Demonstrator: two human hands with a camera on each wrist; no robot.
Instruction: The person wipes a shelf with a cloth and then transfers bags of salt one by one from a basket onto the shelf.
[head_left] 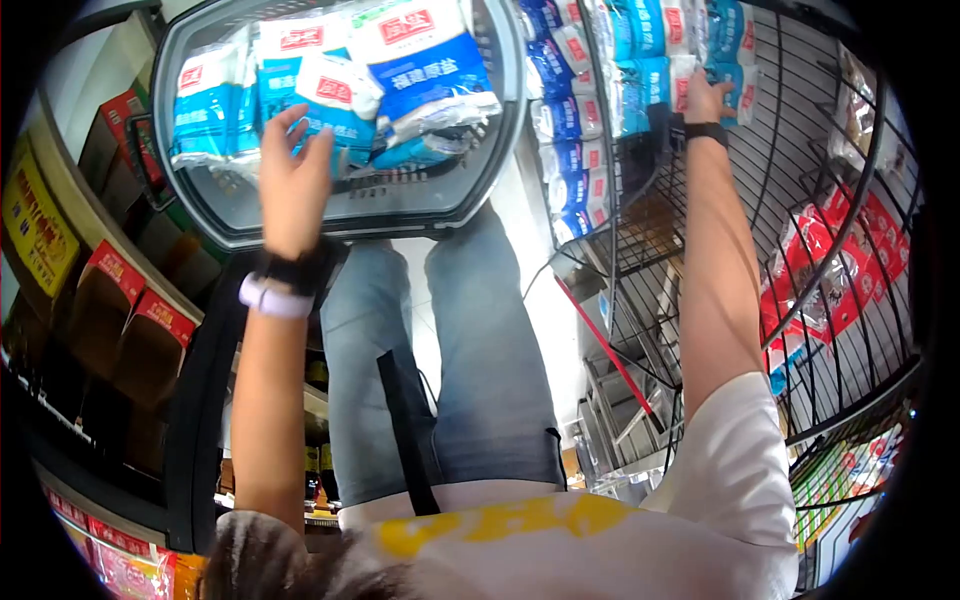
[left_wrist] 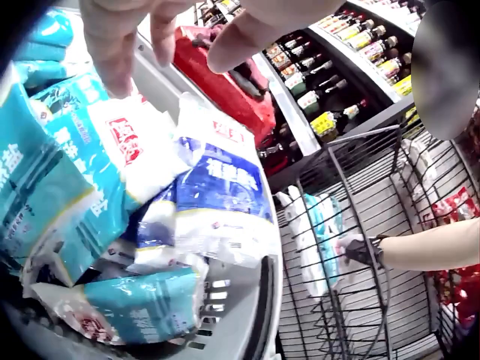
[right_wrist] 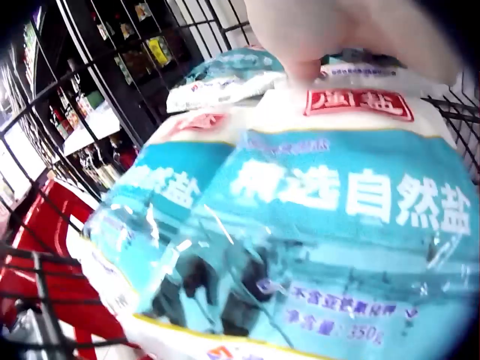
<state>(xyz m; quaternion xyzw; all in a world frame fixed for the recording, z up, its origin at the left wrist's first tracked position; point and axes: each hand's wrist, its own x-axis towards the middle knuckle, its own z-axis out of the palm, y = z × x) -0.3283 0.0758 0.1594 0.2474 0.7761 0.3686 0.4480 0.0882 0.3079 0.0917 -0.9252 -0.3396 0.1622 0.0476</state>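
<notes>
My left hand [head_left: 295,185] is over the grey shopping basket [head_left: 470,185], its fingers spread loosely beside a teal-and-white salt bag [head_left: 345,95]. No bag is in its grasp. Around it in the basket lie more teal salt bags [head_left: 205,115] and a dark-blue-and-white bag [head_left: 430,75]. Reaching into the wire cart [head_left: 800,205], my right hand [head_left: 708,98] grips the white top of a teal salt bag [right_wrist: 352,202]. Another teal bag [right_wrist: 161,187] leans against that one in the right wrist view. Most of the right fingers are hidden there.
Blue-and-white bags [head_left: 570,150] stand in a column along the cart's near side. Red packages [head_left: 835,260] lie farther back in the cart. Shelves with dark bottles [left_wrist: 330,120] are beyond the basket in the left wrist view. My legs [head_left: 480,350] are below the basket.
</notes>
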